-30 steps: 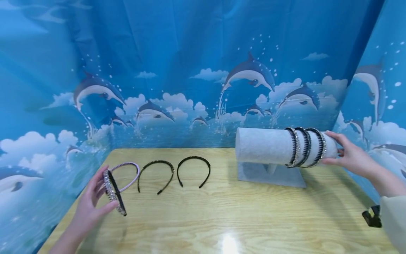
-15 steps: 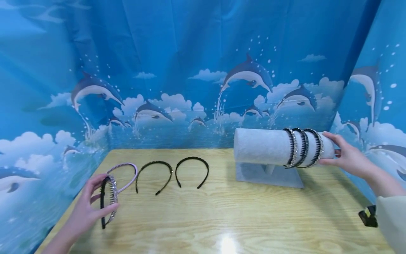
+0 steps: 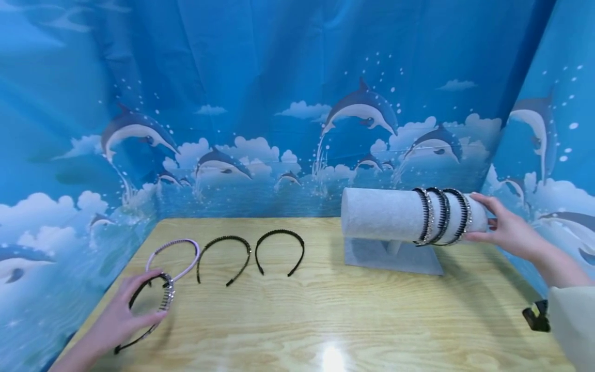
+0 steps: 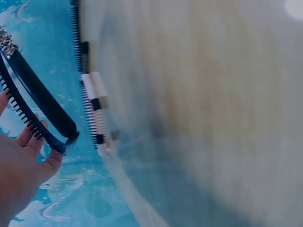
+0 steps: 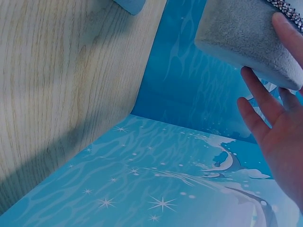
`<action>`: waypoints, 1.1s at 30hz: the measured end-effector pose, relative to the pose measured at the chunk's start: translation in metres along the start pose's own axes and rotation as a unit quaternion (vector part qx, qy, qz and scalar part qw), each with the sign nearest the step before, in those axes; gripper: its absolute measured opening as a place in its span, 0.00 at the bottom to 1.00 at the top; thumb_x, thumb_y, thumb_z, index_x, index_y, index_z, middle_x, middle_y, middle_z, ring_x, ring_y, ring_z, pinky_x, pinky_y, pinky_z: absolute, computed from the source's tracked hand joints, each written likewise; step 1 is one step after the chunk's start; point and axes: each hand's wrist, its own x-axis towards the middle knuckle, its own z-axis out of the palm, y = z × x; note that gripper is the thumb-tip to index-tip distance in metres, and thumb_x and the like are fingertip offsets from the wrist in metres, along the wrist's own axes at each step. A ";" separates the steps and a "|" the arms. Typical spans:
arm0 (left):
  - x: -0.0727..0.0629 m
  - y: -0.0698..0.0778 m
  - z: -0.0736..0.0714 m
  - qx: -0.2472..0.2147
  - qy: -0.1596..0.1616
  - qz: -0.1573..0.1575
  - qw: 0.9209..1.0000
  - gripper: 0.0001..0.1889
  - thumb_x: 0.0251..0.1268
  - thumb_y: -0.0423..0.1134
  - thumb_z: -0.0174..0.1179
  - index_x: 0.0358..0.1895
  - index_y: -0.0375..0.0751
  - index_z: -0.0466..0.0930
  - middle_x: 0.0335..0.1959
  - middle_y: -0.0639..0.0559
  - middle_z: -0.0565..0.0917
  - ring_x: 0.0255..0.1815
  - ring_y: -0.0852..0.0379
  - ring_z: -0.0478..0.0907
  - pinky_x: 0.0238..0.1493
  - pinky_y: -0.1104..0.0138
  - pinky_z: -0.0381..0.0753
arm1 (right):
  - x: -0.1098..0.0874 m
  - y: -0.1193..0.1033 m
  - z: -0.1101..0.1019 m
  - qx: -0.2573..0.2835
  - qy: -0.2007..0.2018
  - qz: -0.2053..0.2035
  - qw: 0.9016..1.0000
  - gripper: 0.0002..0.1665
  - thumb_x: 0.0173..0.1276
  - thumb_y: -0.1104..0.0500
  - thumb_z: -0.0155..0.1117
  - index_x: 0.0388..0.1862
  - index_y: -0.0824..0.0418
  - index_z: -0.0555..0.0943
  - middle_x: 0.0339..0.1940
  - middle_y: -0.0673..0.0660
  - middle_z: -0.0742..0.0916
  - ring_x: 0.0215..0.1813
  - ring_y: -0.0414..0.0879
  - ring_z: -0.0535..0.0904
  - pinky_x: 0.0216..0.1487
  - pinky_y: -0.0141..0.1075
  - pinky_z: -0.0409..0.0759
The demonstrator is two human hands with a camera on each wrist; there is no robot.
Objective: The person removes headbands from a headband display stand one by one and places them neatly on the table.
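Observation:
My left hand (image 3: 111,318) pinches a black toothed headband (image 3: 169,293) with a rhinestone-covered top, held at the table's left side. In the left wrist view the headband (image 4: 45,97) lies between thumb and fingers. Just beyond it is a lavender headband (image 3: 198,252) on the table. At the right, my right hand (image 3: 511,230) grips the end of a grey velvet roll (image 3: 381,212) on a display stand; the right wrist view shows fingertips against the roll's end (image 5: 246,35). Around the roll sit a silver rhinestone headband (image 3: 429,217), a dark one (image 3: 445,217) and another silver one (image 3: 466,219).
To the right of the lavender headband lie a dark headband (image 3: 226,237) and a black headband (image 3: 281,231). The stand's grey base (image 3: 367,253) rests on the wooden table (image 3: 297,320). A small black object (image 3: 536,316) is near the right sleeve. Dolphin-print curtains (image 3: 260,103) surround the table.
My left hand has moved slightly down and left, turning the rhinestone headband so its arch now faces right. The right hand keeps its place on the roll.

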 end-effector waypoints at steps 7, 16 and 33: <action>-0.009 -0.018 -0.002 0.022 -0.042 -0.029 0.998 0.41 0.52 0.42 0.74 0.69 0.36 0.63 0.62 0.30 0.62 0.60 0.32 0.60 0.45 0.33 0.65 | 0.001 -0.001 0.001 -0.002 -0.003 0.004 1.000 0.65 0.62 0.49 0.71 0.79 0.62 0.35 0.67 0.83 0.55 0.61 0.83 0.58 0.53 0.69 0.67; -0.013 -0.034 0.004 0.048 -0.070 -0.035 0.996 0.41 0.50 0.46 0.75 0.67 0.37 0.66 0.60 0.30 0.65 0.58 0.31 0.63 0.45 0.34 0.68 | 0.000 0.000 -0.001 -0.001 -0.001 0.005 1.000 0.65 0.62 0.49 0.72 0.78 0.63 0.35 0.67 0.83 0.55 0.61 0.83 0.58 0.54 0.69 0.66; -0.009 -0.041 0.012 0.103 -0.054 -0.036 0.993 0.42 0.43 0.52 0.77 0.63 0.39 0.71 0.58 0.30 0.69 0.55 0.28 0.65 0.43 0.33 0.68 | 0.001 -0.001 -0.001 -0.003 -0.003 0.002 1.000 0.64 0.63 0.50 0.71 0.78 0.63 0.34 0.68 0.83 0.54 0.61 0.83 0.58 0.53 0.69 0.67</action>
